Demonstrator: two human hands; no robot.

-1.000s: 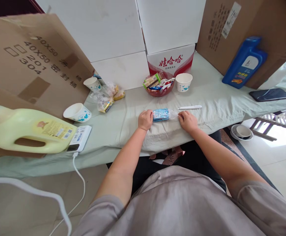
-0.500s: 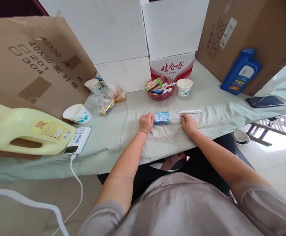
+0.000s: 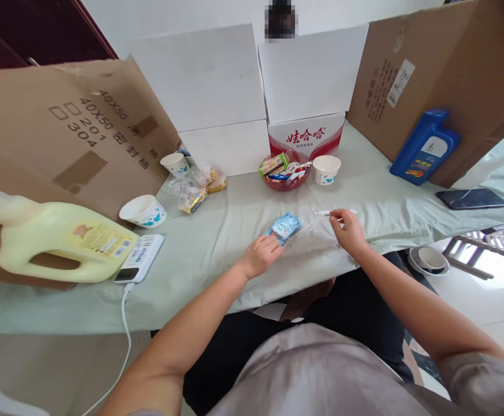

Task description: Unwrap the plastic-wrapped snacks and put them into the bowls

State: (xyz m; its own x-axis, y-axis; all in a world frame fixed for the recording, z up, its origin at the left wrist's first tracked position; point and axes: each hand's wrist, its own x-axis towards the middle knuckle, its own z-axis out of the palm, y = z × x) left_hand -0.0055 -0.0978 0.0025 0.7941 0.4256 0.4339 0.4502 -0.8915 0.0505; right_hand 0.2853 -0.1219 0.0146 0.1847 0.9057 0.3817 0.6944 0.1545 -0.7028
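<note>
My left hand [image 3: 261, 255] is closed on the lower left end of a clear plastic bag of blue-printed packets [image 3: 285, 227]. The bag lies tilted on the table, its loose see-through end spread out to the right. My right hand [image 3: 348, 232] is at a slim white pen [image 3: 322, 212], thumb and forefinger pinched around its middle. Both ends of the pen show past the fingers, and it still lies along the tabletop. The other fingers of that hand are curled.
Behind stand a red bowl of wrapped snacks [image 3: 284, 180] and a paper cup [image 3: 326, 169]. Bagged snacks [image 3: 193, 200], a paper bowl [image 3: 143, 211], a white power bank [image 3: 140, 258] and a yellow jug [image 3: 67, 242] are left. A blue bottle [image 3: 425, 149] and phone [image 3: 471, 199] are right.
My right hand has let go of the bag's clear end and moved right to the pen. The packets have turned at a slant, with my left hand now below them. The view has tipped up.
</note>
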